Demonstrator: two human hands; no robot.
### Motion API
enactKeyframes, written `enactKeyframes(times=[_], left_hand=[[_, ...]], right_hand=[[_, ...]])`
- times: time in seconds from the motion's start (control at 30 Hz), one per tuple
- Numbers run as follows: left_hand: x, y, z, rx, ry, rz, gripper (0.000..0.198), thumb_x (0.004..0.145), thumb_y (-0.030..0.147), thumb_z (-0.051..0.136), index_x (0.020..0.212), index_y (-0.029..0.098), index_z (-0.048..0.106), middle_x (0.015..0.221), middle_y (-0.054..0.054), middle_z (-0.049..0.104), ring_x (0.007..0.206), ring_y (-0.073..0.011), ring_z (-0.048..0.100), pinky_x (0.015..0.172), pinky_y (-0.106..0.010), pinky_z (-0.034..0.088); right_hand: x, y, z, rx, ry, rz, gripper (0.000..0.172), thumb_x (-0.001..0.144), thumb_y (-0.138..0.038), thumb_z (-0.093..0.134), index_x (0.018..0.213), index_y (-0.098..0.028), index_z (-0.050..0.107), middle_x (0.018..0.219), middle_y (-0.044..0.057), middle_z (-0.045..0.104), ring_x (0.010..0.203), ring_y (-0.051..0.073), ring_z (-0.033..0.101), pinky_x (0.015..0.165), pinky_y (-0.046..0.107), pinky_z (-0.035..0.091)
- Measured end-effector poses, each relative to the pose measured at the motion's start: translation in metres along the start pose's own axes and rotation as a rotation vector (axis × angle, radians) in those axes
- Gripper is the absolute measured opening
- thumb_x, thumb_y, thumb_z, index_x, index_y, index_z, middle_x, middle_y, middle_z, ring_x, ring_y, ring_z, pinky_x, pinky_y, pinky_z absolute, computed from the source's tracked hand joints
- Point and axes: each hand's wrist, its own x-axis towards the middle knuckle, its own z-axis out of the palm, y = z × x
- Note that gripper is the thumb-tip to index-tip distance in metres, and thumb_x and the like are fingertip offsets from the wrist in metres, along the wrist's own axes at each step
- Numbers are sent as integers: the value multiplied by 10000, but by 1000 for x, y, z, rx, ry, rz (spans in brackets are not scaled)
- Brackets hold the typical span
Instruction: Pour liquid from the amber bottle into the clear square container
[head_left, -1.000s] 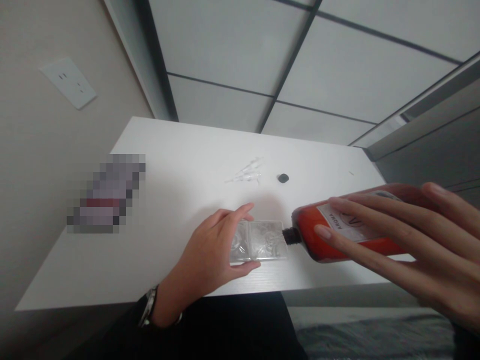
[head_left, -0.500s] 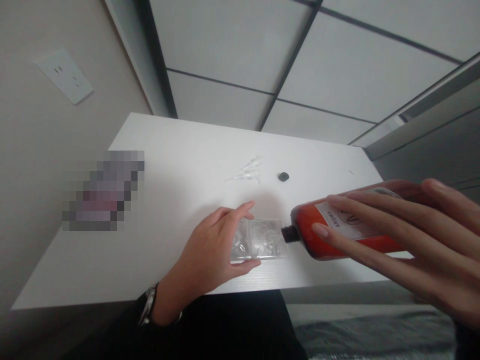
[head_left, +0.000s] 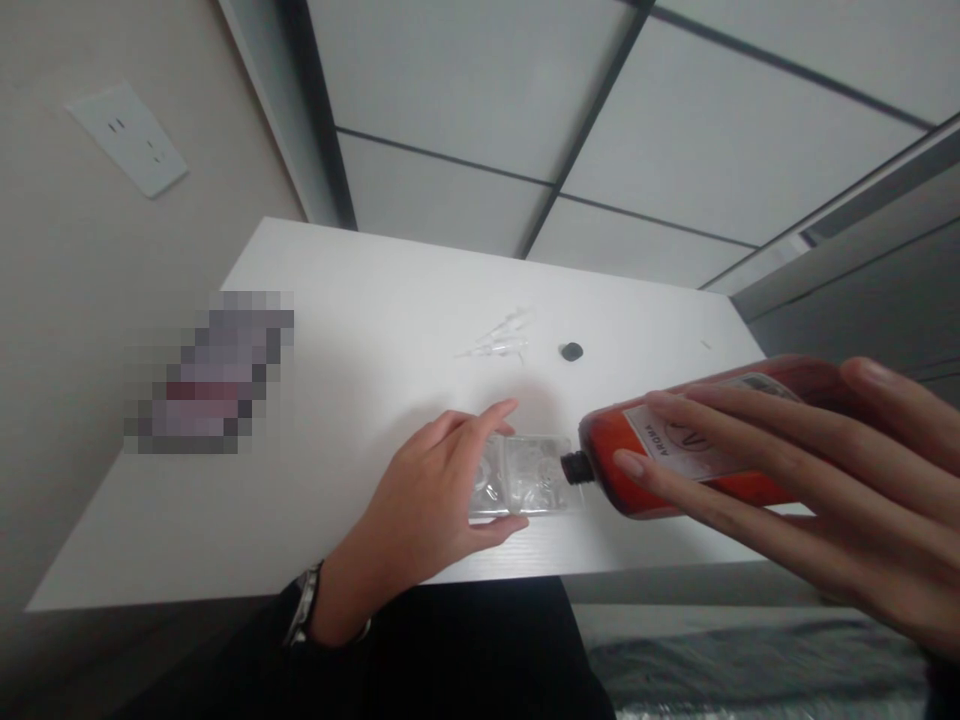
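Observation:
My left hand (head_left: 427, 510) grips the left end of a small clear plastic tray (head_left: 529, 478) lying on the white table (head_left: 360, 330), thumb below it and fingers above. My right hand (head_left: 810, 480) is wrapped round a red bottle (head_left: 675, 445) with a white label, tipped on its side. The bottle's dark uncapped neck (head_left: 576, 467) touches the tray's right edge. I cannot tell whether liquid is flowing.
A small black cap (head_left: 571, 351) and some clear plastic pipettes (head_left: 501, 338) lie further back on the table. A blurred-out object (head_left: 210, 370) sits at the table's left side. A wall socket (head_left: 127, 138) is on the wall at left. Window panels stand behind the table.
The bottle has shifted slightly left and tipped a little more, its neck now closer over the tray. My left hand has stayed on the tray.

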Motion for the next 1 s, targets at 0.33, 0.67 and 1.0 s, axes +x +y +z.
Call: enactKeyframes(times=[0.33, 0.67, 1.0], left_hand=[[0, 1, 0, 1, 12, 18, 977, 756, 285, 921, 1525, 255, 318, 1330, -68, 716, 1162, -289, 665, 1034, -444, 538], [0, 0, 2, -18, 14, 16, 967, 754, 290, 919, 1525, 268, 336, 1301, -64, 720, 1155, -293, 668, 1039, -454, 536], [0, -4, 1, -14, -9, 9, 937, 761, 250, 884, 1530, 256, 348, 1356, -85, 703, 1188, -306, 654, 1055, -499, 535]], right_hand=[[8, -4, -1, -113, -8, -146, 767, 980, 67, 372, 1620, -354, 409, 1583, -17, 577, 1497, 192, 512, 1356, 436, 228], [20, -13, -10, -124, -32, -177, 693, 990, -9, 365, 1586, -343, 475, 1490, -30, 665, 1440, 273, 579, 1245, 525, 472], [12, -18, 16, -144, 24, -68, 611, 1003, -38, 448, 1586, -221, 453, 1453, 113, 688, 1277, 312, 698, 1091, 575, 577]])
